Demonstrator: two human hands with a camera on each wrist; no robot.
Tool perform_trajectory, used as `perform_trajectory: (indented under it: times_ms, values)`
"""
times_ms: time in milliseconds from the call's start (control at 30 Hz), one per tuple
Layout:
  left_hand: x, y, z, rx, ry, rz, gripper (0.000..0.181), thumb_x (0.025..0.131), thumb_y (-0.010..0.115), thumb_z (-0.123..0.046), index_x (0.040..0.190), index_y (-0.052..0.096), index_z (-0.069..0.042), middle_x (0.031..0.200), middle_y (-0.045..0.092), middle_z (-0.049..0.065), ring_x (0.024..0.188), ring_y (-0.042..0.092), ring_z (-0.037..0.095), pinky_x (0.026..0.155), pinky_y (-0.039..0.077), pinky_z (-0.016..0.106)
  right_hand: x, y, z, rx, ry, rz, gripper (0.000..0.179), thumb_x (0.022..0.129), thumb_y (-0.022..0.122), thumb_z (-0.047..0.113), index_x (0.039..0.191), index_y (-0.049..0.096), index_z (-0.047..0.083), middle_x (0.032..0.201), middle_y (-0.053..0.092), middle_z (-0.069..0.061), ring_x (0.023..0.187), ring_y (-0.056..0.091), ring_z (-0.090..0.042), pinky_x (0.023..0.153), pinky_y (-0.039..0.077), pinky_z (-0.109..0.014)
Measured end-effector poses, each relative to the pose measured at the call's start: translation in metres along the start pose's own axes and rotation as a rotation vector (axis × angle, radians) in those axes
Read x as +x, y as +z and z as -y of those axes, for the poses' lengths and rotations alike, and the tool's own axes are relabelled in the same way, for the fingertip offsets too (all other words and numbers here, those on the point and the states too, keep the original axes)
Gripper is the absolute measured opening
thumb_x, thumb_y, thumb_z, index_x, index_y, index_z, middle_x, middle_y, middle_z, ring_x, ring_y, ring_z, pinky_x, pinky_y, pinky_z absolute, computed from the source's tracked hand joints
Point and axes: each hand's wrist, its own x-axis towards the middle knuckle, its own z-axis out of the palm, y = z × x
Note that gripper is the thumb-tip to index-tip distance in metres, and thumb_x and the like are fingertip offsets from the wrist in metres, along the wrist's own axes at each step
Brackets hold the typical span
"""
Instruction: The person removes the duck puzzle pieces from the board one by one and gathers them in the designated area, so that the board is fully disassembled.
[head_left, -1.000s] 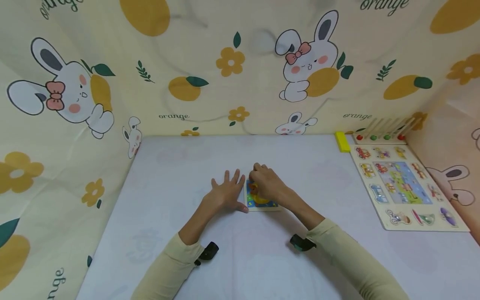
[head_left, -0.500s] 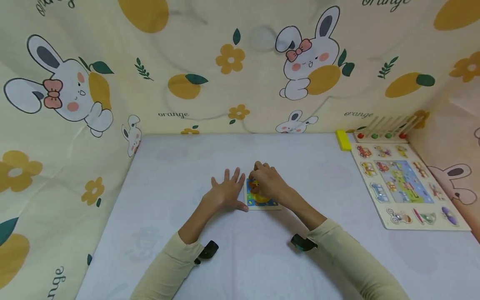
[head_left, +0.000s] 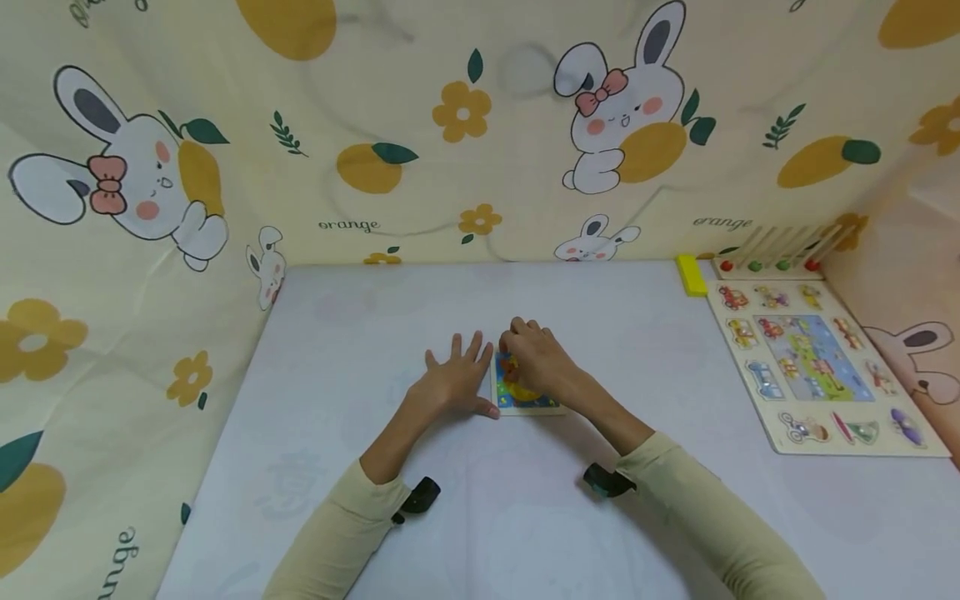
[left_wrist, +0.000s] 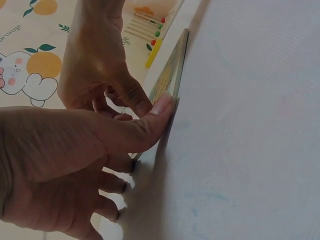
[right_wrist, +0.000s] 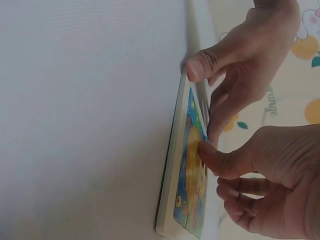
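A small square wooden puzzle board (head_left: 529, 407) with a yellow duck on a blue ground lies flat on the white table. My left hand (head_left: 452, 385) is spread at its left side, the thumb resting on the near left corner. Over the upper part of the picture, my right hand (head_left: 542, 360) bends its fingers and pinches at a puzzle piece with thumb and forefinger. In the right wrist view, the right thumb touches the duck picture (right_wrist: 194, 160), while the curled fingers hide the piece's far side. The left wrist view shows the board's edge (left_wrist: 181, 70) close to both thumbs.
A large wooden picture puzzle (head_left: 825, 375) lies on the right of the table. Behind it stand a yellow block (head_left: 691, 276) and a rack with sticks and red and green beads (head_left: 768, 266). A rabbit-patterned cloth (head_left: 420, 125) walls the back and sides.
Both hands stay at the duck puzzle in nearly the same place. The right fingers shift slightly over the picture; the whole head view drifts a little.
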Motion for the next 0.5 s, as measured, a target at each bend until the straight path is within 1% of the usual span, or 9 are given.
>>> perform_trajectory:
  times_ms: [133, 267, 367, 500]
  values:
    - [-0.0005, -0.0004, -0.001, 0.003, -0.006, 0.003, 0.112, 0.085, 0.079, -0.06, 0.169, 0.018, -0.016, 0.178, 0.004, 0.013, 0.163, 0.008, 0.047, 0.118, 0.024, 0.079, -0.0016, 0.0004, -0.001, 0.005, -0.022, -0.03, 0.038, 0.081, 0.091, 0.013, 0.11, 0.068, 0.002, 0.111, 0.067, -0.013, 0.103, 0.061, -0.033, 0.093, 0.056, -0.05]
    - [-0.0008, -0.0014, -0.0015, -0.004, -0.004, 0.004, 0.112, 0.086, 0.078, -0.059, 0.169, 0.018, -0.016, 0.178, 0.003, 0.013, 0.164, 0.006, 0.046, 0.119, 0.023, 0.079, -0.0037, 0.001, -0.0028, 0.024, -0.058, -0.078, 0.029, 0.087, 0.086, 0.012, 0.108, 0.068, 0.002, 0.11, 0.073, -0.012, 0.098, 0.063, -0.03, 0.09, 0.055, -0.05]
    - [-0.0005, -0.0021, -0.0016, -0.009, 0.0, 0.002, 0.111, 0.086, 0.078, -0.059, 0.169, 0.017, -0.016, 0.178, 0.002, 0.013, 0.163, 0.005, 0.046, 0.119, 0.022, 0.079, -0.0049, 0.0014, -0.0038, 0.037, -0.097, -0.124, 0.022, 0.09, 0.082, 0.01, 0.107, 0.07, 0.002, 0.108, 0.075, -0.012, 0.098, 0.065, -0.03, 0.091, 0.054, -0.05]
    - [-0.0001, -0.0014, -0.0013, -0.011, -0.003, 0.007, 0.112, 0.086, 0.078, -0.059, 0.169, 0.016, -0.016, 0.178, 0.001, 0.012, 0.164, 0.004, 0.046, 0.119, 0.022, 0.079, -0.0056, 0.0021, -0.0041, -0.002, -0.147, -0.158, 0.02, 0.09, 0.082, 0.009, 0.107, 0.073, 0.003, 0.107, 0.076, -0.011, 0.099, 0.068, -0.03, 0.092, 0.054, -0.05]
